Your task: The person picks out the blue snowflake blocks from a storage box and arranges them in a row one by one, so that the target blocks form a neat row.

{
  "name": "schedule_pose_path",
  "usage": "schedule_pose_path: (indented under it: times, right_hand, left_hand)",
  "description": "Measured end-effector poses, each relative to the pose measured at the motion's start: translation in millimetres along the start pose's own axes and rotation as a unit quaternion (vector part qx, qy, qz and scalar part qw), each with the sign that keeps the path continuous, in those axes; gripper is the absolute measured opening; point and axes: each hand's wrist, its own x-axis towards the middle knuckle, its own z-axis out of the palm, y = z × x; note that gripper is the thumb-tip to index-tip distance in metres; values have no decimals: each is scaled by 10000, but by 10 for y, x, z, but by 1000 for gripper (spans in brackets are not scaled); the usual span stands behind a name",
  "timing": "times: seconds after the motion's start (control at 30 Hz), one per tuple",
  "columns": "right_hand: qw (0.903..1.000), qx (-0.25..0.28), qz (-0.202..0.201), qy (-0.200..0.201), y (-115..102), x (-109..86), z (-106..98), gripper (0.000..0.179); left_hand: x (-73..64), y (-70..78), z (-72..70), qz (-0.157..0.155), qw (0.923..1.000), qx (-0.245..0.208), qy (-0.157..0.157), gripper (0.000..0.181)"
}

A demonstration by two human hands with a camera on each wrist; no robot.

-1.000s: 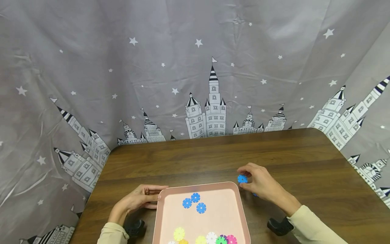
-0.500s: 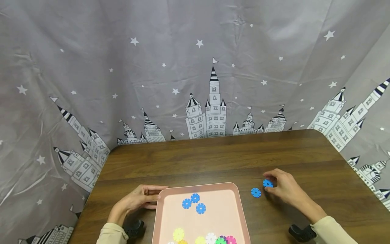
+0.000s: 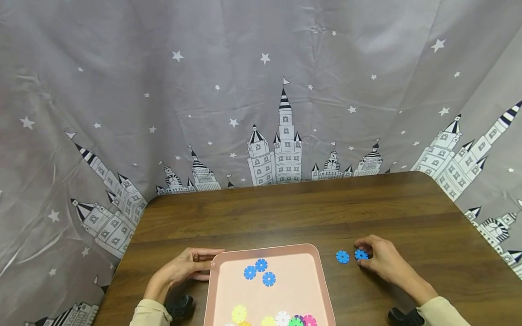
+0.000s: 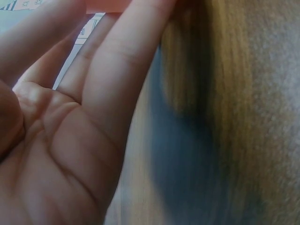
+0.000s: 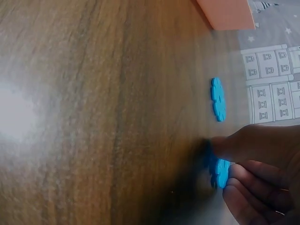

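At the right of the head view, my right hand (image 3: pixel 383 259) pinches a blue notched plastic disc (image 3: pixel 361 254) between thumb and fingers. In the right wrist view this disc (image 5: pixel 222 173) stands close over the wood, partly hidden by the thumb. Another blue notched disc (image 3: pixel 342 257) lies flat just left of it. My left hand (image 3: pixel 183 267) holds the far left corner of a pink tray (image 3: pixel 269 252), thumb at the rim and fingers along the outside. Inside the tray lie three blue notched discs (image 3: pixel 268 279), grouped toward the back.
Several more notched discs, yellow (image 3: pixel 239 313), white (image 3: pixel 282 318), green (image 3: pixel 296 321) and pink (image 3: pixel 310 320), lie at the tray's near end, cut off by the frame. The brown wooden table (image 3: pixel 253 217) ends against a grey curtain (image 3: pixel 228 90) printed with castles.
My right hand has moved right from the tray's far right corner with the blue disc, then slightly down beside the other disc, uncovering that one. The left hand and tray have stayed put.
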Motion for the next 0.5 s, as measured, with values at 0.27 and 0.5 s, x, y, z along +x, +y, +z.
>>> schedule_pose_path:
  times: [0.27,0.5]
  right_hand:
    - [10000,-5,19,69,30,-5,36,35]
    - [9999,56,50,75,24,-14,48,35]
  left_hand:
    - [4,-9,-3,-16,10000,-19,-4,43]
    - [2,-2,-5,-28,10000,-10,14,43]
